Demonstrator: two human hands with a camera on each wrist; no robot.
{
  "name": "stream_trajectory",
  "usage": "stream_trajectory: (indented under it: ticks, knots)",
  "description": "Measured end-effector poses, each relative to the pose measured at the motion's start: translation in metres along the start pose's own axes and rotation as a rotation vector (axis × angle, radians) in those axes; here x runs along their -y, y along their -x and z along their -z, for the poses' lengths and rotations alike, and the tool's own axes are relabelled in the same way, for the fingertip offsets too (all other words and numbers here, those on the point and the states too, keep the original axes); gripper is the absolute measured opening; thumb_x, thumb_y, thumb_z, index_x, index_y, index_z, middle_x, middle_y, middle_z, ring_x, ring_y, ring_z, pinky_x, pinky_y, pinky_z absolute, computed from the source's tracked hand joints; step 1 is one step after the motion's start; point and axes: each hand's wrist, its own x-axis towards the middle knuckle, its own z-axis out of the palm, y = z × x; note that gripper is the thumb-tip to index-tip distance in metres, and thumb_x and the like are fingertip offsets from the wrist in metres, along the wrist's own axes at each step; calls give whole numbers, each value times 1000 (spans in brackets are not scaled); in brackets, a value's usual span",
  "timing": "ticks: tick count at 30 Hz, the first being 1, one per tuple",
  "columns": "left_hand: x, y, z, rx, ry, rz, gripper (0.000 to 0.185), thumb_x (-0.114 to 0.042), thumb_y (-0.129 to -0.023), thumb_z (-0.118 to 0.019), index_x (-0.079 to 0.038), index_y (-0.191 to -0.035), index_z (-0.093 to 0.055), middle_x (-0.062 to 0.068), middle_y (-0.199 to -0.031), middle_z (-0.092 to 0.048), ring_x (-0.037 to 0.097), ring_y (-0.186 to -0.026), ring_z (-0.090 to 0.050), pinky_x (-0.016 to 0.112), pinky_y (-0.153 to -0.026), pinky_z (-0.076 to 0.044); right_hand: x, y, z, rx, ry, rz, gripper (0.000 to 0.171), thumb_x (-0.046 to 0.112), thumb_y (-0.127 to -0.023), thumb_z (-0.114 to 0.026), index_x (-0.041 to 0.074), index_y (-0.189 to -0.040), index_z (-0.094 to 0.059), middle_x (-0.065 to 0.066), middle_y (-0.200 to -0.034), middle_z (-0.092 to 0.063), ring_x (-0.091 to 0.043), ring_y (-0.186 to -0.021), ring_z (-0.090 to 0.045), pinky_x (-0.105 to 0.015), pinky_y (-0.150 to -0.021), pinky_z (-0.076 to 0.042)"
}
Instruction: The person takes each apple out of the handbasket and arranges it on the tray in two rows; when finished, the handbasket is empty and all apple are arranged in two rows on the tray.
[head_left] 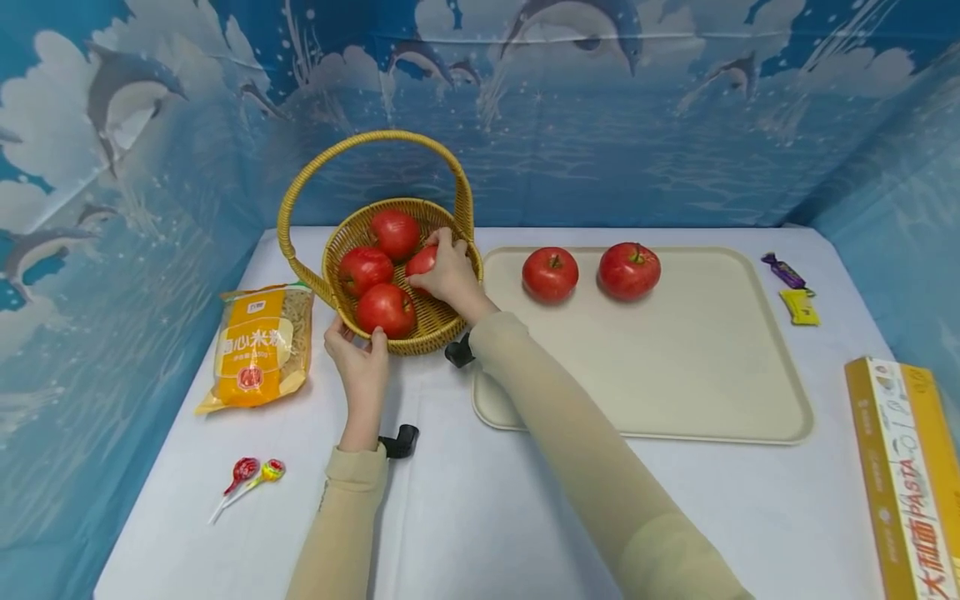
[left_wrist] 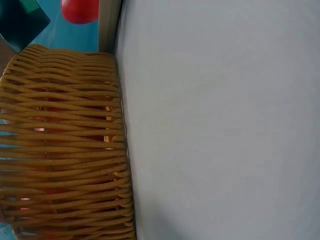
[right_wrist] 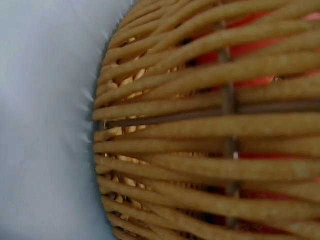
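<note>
Left hand [head_left: 360,354] grips the basket [head_left: 442,321] rim; right hand [head_left: 448,271] clasps an apple [head_left: 422,262] inside.

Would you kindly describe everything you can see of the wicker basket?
The wicker basket is round, woven of golden-yellow strands, with a tall arched handle. It stands upright on the white table, beside the left edge of the beige tray. Four red apples lie inside. The left hand holds its near rim, and the right hand reaches in, gripping one apple.
</note>
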Motion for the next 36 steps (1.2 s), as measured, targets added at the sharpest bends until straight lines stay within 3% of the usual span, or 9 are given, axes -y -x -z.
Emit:
stream_trajectory:
  ticks: [10,16,20,25,29,36]
  knots:
    - [1,1,0,-6,-6,14,64,-5,-92,-57,1,-145,-23,21,-144,-27,29,-133,-37,46,-103,-48,0,9,7,-15,23,97,83,35,-76,-83,9,-139,-37,-15,-138,-41,-32,-121,-49,-45,-101,-50]
    - [0,1,1,-11,-9,10,64,-4,-92,-57,2,-145,-23,22,-143,-27,30,-133,-36,47,-102,-48,3,32,48,21,-98,181,81,37,-76,-82,12,-140,-38,-10,-139,-43,-27,-121,-52,-44,-98,-51]
    - [-1,1,1,-6,-3,11,64,-4,-91,-57,1,-145,-23,22,-143,-26,29,-133,-36,46,-103,-48,-8,50,84,7,-202,205,82,36,-76,-82,16,-141,-35,-7,-141,-44,-25,-124,-51,-45,-98,-51]
    - [1,1,1,-2,5,25,64,-4,-92,-57,1,-146,-22,20,-145,-25,29,-134,-36,45,-105,-47,-37,69,128,-90,-317,221,83,31,-77,-82,16,-143,-32,-6,-143,-42,-23,-130,-45,-47,-101,-49]
    - [2,1,2,6,14,35,64,-4,-93,-56,1,-146,-21,19,-146,-24,28,-134,-35,45,-105,-46,-70,82,165,-213,-325,197,86,30,-78,-81,15,-144,-29,-7,-146,-38,-22,-134,-39,-50,-103,-47]
    - [-1,2,1,20,13,37,63,-4,-93,-56,0,-146,-21,19,-146,-23,27,-134,-34,44,-106,-46,-140,93,224,-399,-289,37,90,35,-83,-76,24,-152,-20,-4,-157,-27,-23,-142,-30,-52,-108,-43]
